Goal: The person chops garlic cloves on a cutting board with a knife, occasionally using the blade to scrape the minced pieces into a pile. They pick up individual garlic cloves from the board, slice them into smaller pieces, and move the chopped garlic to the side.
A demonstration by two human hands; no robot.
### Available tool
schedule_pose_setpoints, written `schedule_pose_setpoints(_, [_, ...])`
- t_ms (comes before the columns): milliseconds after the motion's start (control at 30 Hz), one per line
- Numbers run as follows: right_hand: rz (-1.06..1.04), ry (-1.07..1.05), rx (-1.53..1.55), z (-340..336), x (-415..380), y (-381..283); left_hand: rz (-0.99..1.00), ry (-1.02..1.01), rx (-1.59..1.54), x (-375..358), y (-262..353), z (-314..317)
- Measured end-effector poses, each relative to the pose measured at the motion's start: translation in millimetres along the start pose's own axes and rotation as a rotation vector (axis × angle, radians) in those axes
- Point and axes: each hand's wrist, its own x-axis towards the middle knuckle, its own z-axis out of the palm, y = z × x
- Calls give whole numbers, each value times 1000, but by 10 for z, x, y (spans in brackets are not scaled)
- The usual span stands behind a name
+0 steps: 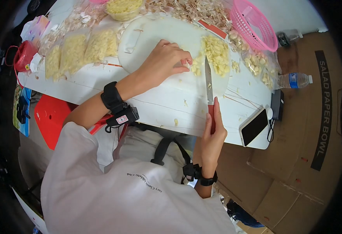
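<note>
My right hand (213,134) is wrapped round the red handle of a knife (209,82), its blade pointing away from me over the right part of the white cutting board (163,35). Left of the blade, my left hand (167,62) is low over the board, its fingers curled and fingertips pinched together; what they hold is too small to name. A pile of sliced garlic (216,54) lies beside the blade tip, with a few pale slices near my left fingertips.
Bags of chopped garlic (73,52) lie at the left, a tub (124,9) behind them. Garlic skins (194,11), a pink basket (253,25) and bagged cloves (258,66) line the back and right. A phone (254,127) lies near the right corner.
</note>
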Motion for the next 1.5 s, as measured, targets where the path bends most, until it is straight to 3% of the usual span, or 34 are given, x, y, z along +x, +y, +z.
schedule_pose_setpoints(167, [-20,10,8,22,-24,10,50,-29,55,-1,-84,7])
schedule_pose_setpoints(333, [-12,1,14,28,-27,-9,-12,168,108,0,-126,-17])
schedule_pose_setpoints(533, [-14,-26,5,93,-22,-36,-144,105,1,6,-86,-65])
schedule_pose_setpoints(667, [-44,-47,5,113,-15,-38,-57,106,-18,-2,-110,-51])
schedule_pose_setpoints(733, [-41,-53,-3,111,-20,-47,-138,39,-186,2,-91,-35])
schedule_pose_setpoints(1333, [-24,-66,14,164,-47,-84,-188,54,-165,1,-53,-8])
schedule_pose_setpoints(1500, [-14,-41,34,132,-40,-40,-21,-2,-181,7,-79,10])
